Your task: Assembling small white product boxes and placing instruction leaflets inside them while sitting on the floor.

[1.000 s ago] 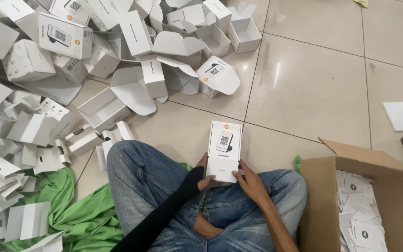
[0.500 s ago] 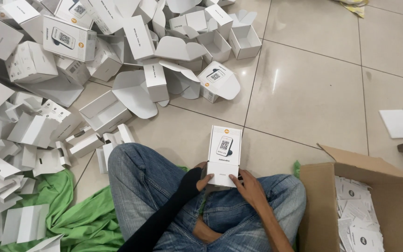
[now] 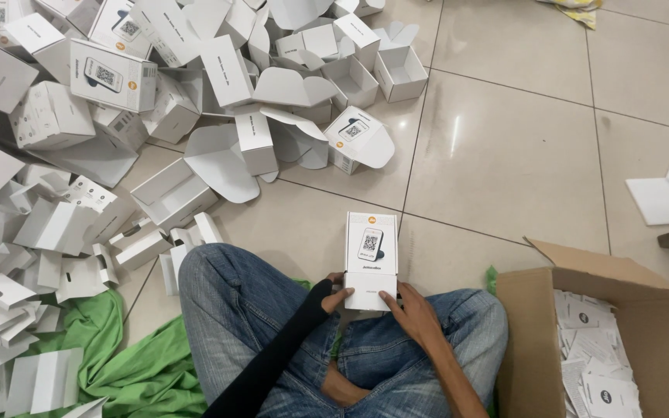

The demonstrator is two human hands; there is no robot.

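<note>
Small white cardboard box held over the lap, heap of empty white boxes left, brown carton right.

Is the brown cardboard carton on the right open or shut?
Open. The brown carton has its flaps standing up, and loose white cards lie piled inside; how full it is cannot be told.

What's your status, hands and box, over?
Left hand and right hand both grip the small white box over the lap. Open cardboard carton at right, white boxes pile left. Nothing obstructing.
</note>
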